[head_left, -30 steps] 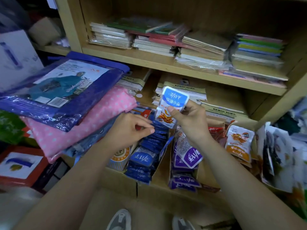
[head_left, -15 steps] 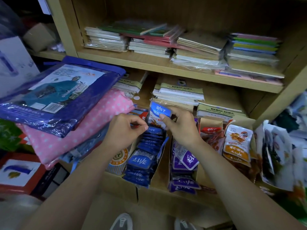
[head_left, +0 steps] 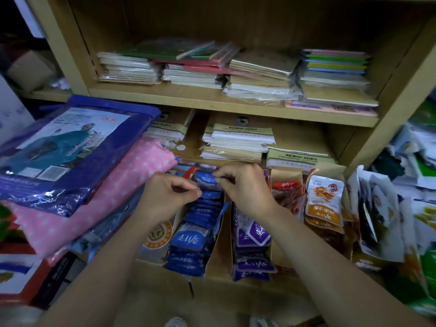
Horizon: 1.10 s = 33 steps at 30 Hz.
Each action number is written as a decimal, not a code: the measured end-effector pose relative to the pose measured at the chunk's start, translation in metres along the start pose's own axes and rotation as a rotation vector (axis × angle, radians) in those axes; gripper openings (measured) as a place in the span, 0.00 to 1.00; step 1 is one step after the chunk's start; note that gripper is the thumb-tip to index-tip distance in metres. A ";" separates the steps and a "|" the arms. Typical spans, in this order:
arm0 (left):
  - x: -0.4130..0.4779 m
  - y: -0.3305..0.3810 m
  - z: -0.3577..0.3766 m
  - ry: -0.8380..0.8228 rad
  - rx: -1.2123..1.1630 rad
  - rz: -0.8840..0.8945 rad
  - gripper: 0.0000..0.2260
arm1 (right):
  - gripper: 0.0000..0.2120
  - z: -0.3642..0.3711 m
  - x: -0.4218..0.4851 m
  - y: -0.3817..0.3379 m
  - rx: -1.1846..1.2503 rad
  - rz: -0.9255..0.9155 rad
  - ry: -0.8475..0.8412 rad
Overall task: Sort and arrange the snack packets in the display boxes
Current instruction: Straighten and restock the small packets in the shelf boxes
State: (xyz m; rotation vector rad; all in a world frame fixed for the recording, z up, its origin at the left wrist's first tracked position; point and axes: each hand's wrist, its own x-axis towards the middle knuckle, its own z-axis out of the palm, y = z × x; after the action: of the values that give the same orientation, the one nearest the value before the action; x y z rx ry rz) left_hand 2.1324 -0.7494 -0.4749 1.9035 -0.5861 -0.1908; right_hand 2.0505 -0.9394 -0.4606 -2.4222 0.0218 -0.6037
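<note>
The blue packet (head_left: 207, 179) was held up before. Now it is down at the back of the blue row (head_left: 195, 232) in its box (head_left: 218, 253). The left hand (head_left: 165, 197) and right hand (head_left: 245, 187) both pinch it.

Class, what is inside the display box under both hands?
Blue snack packets in a row; the right hand pinches the rearmost. Their lower parts and the floor of the display box are hidden.

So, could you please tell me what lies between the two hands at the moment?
In the head view, a blue snack packet: the right hand pinches its top, and the left hand meets its left edge with curled fingers.
</note>
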 end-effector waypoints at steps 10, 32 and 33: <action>0.002 0.003 -0.008 -0.124 0.159 0.052 0.07 | 0.07 -0.006 -0.003 -0.001 0.001 -0.006 0.097; -0.015 0.007 -0.003 0.136 0.259 0.323 0.04 | 0.03 -0.024 -0.023 0.000 0.290 0.079 -0.214; -0.017 0.010 -0.004 0.143 0.204 0.301 0.04 | 0.03 -0.026 -0.022 -0.002 0.387 0.118 -0.145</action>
State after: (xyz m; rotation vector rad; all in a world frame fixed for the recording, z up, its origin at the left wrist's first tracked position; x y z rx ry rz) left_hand 2.1163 -0.7414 -0.4668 1.9754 -0.8085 0.2050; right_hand 2.0196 -0.9495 -0.4507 -2.0653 -0.0125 -0.3405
